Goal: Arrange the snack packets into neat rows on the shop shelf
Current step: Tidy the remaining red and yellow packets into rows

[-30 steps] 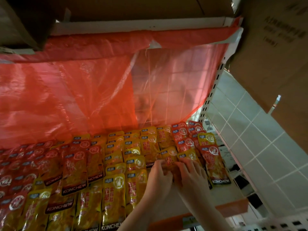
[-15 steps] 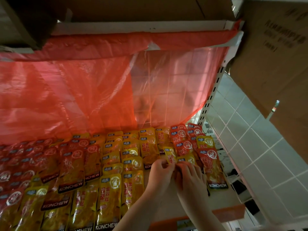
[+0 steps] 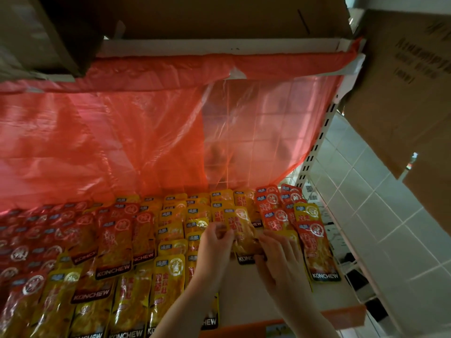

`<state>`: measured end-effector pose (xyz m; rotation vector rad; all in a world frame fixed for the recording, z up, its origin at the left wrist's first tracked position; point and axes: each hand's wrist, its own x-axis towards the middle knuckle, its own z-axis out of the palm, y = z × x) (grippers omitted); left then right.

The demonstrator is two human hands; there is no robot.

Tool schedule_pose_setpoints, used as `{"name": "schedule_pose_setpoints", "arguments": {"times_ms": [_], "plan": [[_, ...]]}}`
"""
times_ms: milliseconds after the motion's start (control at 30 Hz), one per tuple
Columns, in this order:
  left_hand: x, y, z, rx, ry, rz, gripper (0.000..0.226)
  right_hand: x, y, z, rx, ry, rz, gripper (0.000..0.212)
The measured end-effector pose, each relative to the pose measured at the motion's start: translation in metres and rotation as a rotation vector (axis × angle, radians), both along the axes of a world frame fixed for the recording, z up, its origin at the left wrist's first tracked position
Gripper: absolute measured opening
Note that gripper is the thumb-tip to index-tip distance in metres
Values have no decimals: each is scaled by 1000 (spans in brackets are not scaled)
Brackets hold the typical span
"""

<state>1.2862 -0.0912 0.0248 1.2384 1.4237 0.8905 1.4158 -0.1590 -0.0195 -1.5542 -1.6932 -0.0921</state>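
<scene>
Most snack packets (image 3: 168,272) already lie in overlapping rows across the shelf (image 3: 288,306). Both hands pinch 1 yellow packet (image 3: 241,230) at the right: left hand (image 3: 214,247), right hand (image 3: 278,257). Bare shelf nearby probably needs filling.

Yellow packets (image 3: 168,272) and red packets (image 3: 314,250) carry dark bands with white lettering. Above the packets hangs a translucent red plastic sheet (image 3: 97,142). Right of the sheet, pale tiles (image 3: 380,215) form a grid.
</scene>
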Motion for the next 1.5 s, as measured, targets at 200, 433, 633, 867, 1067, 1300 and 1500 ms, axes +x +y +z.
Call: {"name": "schedule_pose_setpoints", "arguments": {"times_ms": [200, 433, 633, 867, 1067, 1300, 1500], "plan": [[-23, 10, 5, -101, -133, -69, 27, -17, 12, 5, -106, -156, 181, 46], [-39, 13, 4, 76, 93, -208, 23, -21, 35, 4, -59, -145, 71, 33], [-54, 14, 1, 224, 212, -188, 27, -27, 35, -13, -63, -230, 26, 38], [-64, 20, -2, 316, 323, -213, 25, -27, 28, -18, -242, -269, 88, 50], [-61, 25, -5, 436, 454, -250, 26, -22, 24, -14, -326, -186, 103, 27], [-44, 18, -10, 509, 686, -377, 32, -27, 54, -7, -484, -93, 46, 59], [-43, 12, -16, 494, 738, -405, 39, -36, 68, -5, -565, 55, 9, 57]]}}
